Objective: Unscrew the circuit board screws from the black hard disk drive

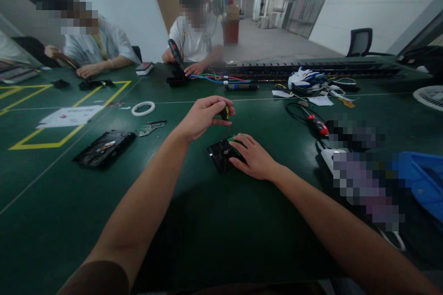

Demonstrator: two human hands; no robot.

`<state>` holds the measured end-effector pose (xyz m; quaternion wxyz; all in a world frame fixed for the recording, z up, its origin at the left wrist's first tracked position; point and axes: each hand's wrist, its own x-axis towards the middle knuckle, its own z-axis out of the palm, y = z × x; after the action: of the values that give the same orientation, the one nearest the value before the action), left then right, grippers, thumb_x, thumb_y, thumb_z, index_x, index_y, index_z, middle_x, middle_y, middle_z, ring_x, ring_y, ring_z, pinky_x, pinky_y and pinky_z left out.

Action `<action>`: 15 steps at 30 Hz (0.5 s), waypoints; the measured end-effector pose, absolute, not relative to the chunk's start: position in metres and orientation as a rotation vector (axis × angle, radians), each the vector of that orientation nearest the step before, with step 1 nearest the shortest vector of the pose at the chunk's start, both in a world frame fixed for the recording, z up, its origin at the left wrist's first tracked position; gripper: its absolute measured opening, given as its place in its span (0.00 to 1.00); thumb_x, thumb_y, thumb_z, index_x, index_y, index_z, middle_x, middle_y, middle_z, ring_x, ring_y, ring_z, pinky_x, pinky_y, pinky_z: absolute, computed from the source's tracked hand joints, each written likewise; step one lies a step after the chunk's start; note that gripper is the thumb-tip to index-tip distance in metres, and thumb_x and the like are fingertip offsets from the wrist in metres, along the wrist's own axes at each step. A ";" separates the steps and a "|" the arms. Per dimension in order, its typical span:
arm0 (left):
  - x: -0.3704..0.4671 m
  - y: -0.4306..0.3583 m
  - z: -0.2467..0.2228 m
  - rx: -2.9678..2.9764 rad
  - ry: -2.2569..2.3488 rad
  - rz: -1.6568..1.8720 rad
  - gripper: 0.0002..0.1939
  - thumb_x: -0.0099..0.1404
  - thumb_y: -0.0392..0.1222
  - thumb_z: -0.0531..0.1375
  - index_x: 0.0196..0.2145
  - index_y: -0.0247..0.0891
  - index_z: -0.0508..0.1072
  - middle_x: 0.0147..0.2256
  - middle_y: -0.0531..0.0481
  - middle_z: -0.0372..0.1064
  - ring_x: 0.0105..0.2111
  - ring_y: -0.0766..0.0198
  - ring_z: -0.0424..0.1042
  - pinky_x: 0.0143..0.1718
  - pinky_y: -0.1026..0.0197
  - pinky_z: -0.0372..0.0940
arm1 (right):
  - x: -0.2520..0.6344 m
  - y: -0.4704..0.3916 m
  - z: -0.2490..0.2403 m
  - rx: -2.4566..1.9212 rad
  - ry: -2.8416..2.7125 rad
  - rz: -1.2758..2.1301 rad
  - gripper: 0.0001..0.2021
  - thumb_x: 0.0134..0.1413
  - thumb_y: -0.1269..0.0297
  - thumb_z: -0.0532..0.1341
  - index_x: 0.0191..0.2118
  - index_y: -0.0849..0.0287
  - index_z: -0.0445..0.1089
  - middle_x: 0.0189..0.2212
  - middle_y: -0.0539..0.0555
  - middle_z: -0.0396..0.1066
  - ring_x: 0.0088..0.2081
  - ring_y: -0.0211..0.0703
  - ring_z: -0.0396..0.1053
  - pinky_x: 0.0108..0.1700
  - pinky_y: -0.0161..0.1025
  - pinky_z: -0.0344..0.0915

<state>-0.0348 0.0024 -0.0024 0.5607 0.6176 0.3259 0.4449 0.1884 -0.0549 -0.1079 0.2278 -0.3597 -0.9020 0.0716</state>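
Observation:
My left hand (209, 116) is closed around the black and yellow handle of a screwdriver (224, 112). The screwdriver stands upright, its thin shaft running down to a black plastic housing (218, 154) on the table. Inside the housing, near the shaft, part of a green circuit board (234, 139) shows. My right hand (254, 156) grips the housing's right side, with thumb and fingers apart along it, hiding that side. Whether the screwdriver's tip sits in a screw cannot be made out.
On the green table (221, 230), a second black housing (105, 148), a loose circuit board (151, 127) and a tape roll (143, 109) lie left. A red-black screwdriver (316, 124), gloves (306, 79) and a blue bin (424, 179) are right. Across, a co-worker holds a power screwdriver (175, 50).

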 end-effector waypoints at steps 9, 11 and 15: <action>-0.031 -0.005 0.003 1.632 0.854 1.057 0.14 0.64 0.48 0.69 0.36 0.34 0.73 0.39 0.43 0.77 0.37 0.62 0.77 0.34 0.59 0.78 | 0.188 -0.054 -0.110 -0.985 -2.491 0.192 0.27 0.72 0.46 0.54 0.67 0.57 0.63 0.65 0.64 0.63 0.70 0.65 0.54 0.68 0.70 0.59; -0.031 -0.003 0.000 1.630 0.874 1.075 0.14 0.64 0.47 0.69 0.35 0.35 0.71 0.38 0.44 0.77 0.35 0.63 0.77 0.34 0.59 0.77 | 0.188 -0.054 -0.110 -0.986 -2.486 0.194 0.26 0.72 0.46 0.55 0.66 0.56 0.63 0.65 0.64 0.63 0.71 0.66 0.54 0.68 0.71 0.59; -0.031 0.002 -0.006 1.594 0.894 1.109 0.15 0.65 0.47 0.69 0.36 0.36 0.69 0.37 0.43 0.78 0.35 0.63 0.77 0.33 0.60 0.77 | 0.187 -0.054 -0.109 -1.003 -2.487 0.201 0.27 0.71 0.46 0.55 0.67 0.56 0.63 0.65 0.64 0.63 0.71 0.66 0.54 0.68 0.71 0.59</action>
<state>-0.0307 0.0018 -0.0057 0.4811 0.6537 0.3666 0.4547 0.1873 -0.0545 -0.1094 0.2242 -0.3635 -0.9013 0.0728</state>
